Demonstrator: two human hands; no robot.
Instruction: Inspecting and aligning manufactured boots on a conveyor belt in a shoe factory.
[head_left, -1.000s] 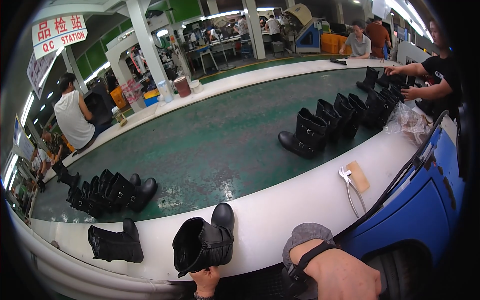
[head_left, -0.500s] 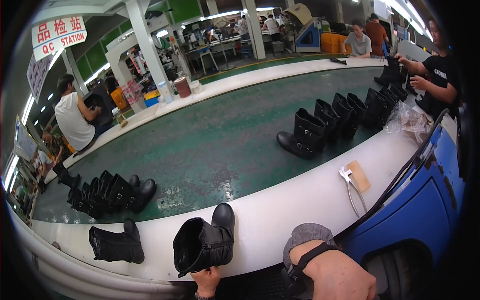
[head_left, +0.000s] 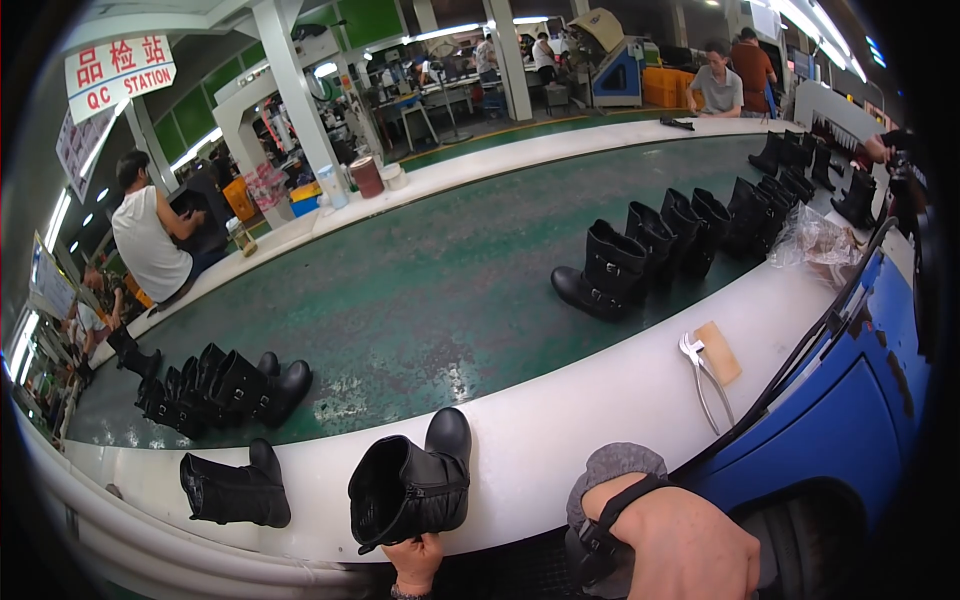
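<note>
My left hand (head_left: pixel 413 562) comes up from the lower edge, its fingers closed on the top rim of a black ankle-high boot (head_left: pixel 435 495). The boot lies on the white ledge, its open shaft facing me and its rounded toe pointing away. A second black boot (head_left: pixel 235 490) lies on its side to the left, apart from the hand. My right hand (head_left: pixel 690 545) is close at the lower right, back of the hand showing, with a black strap round the wrist and a grey cuff (head_left: pixel 622 462) beyond. Its fingers are out of sight.
Pincers (head_left: pixel 705 380) and a tan pad (head_left: pixel 720 352) lie on the white ledge (head_left: pixel 560 420), near a blue machine (head_left: pixel 830 430). Black boots stand on the green conveyor (head_left: pixel 420 290) at left (head_left: pixel 240 385) and right (head_left: pixel 600 270). Crumpled clear plastic (head_left: pixel 815 240) lies right. People sit across the line.
The co-worker at the far right has drawn back toward the edge, hands away from the boots there. My right hand has shifted slightly right. My left hand and its boot hardly move.
</note>
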